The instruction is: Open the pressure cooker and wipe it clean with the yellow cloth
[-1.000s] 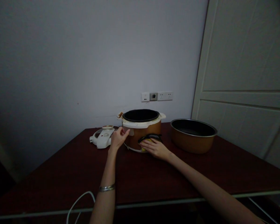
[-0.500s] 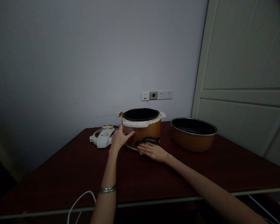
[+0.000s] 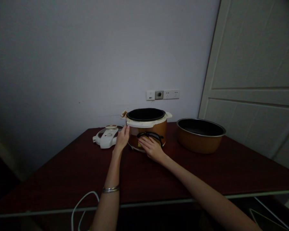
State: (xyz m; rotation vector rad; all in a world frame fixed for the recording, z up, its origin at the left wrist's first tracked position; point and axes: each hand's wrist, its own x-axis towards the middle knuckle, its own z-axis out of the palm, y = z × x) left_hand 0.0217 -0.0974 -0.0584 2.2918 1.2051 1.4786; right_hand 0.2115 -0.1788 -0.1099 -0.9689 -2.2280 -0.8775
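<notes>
An orange rice cooker body (image 3: 156, 128) with a cream rim and a dark empty well stands near the back of the dark red table (image 3: 62, 173). My left hand (image 3: 122, 140) rests against its left side, fingers up at the rim. My right hand (image 3: 151, 148) lies flat on the cooker's front, pressing a yellow cloth (image 3: 139, 143) against it below a black band. Only a small edge of the cloth shows under my fingers.
The cooker's white lid (image 3: 106, 138) lies left of it. An orange inner pot (image 3: 200, 134) with a dark lining sits to the right. Wall sockets (image 3: 162, 94) are above, a white door (image 3: 255, 80) is right, and a white cord (image 3: 82, 205) hangs over the table's front edge.
My right hand slid left and slightly up across the cooker's front with the cloth. My left hand shifted up along the cooker's side to the rim. The view moved slightly.
</notes>
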